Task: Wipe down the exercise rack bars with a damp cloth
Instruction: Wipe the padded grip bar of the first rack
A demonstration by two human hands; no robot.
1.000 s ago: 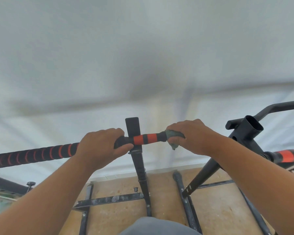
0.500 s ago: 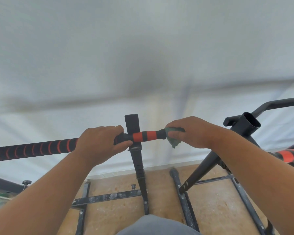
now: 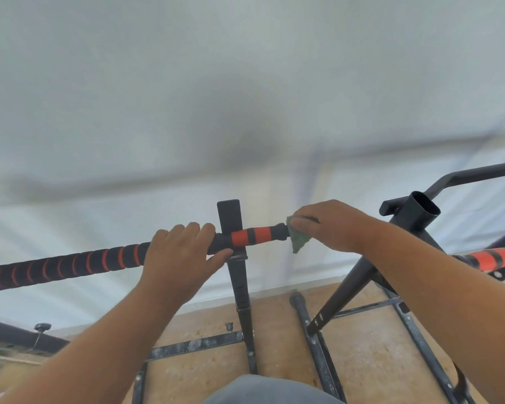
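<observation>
Bare room at home, used as an exercise corner.
Plain white wall (image 3: 245, 83) behind; worn, speckled tan floor (image 3: 362, 354) below. Black steel exercise rack (image 3: 239, 281) stands on it, with a foam-padded black-and-orange bar (image 3: 70, 268); its floor rails are dusty and scuffed.
</observation>
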